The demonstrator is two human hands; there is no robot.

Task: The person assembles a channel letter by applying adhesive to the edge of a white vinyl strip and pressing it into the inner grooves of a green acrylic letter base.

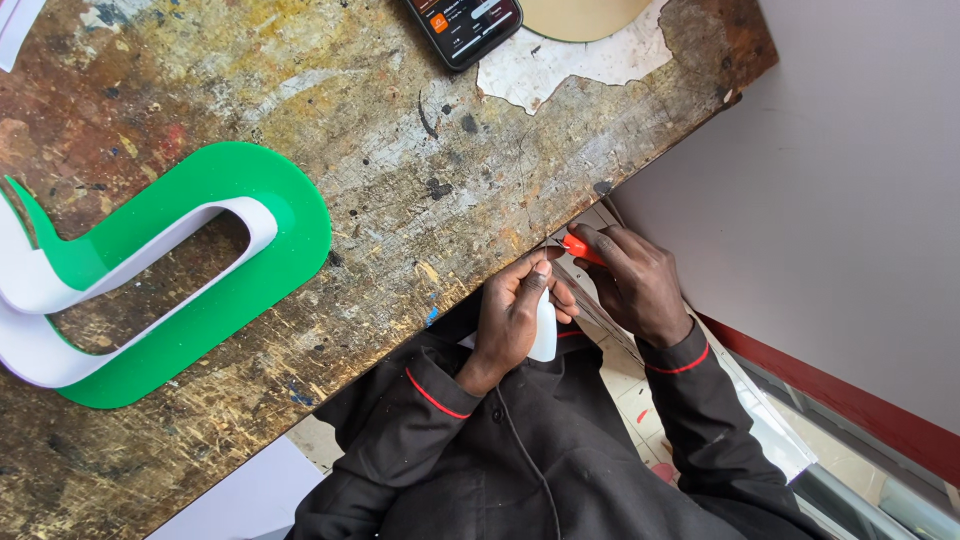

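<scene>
My left hand (510,315) is closed around a narrow white piece (543,335), holding it just off the edge of the worn wooden table (420,200). My right hand (635,285) grips a small orange-red tool (577,246), whose tip meets the top of the white piece near the table edge. The two hands are close together, almost touching. Both sleeves are dark with red piping.
A green curved letter shape with a white side wall (200,270) lies on the table at the left. A phone with a lit screen (465,25) and a tan disc (585,15) on torn white paper sit at the top edge. A pale panel (850,180) stands at right.
</scene>
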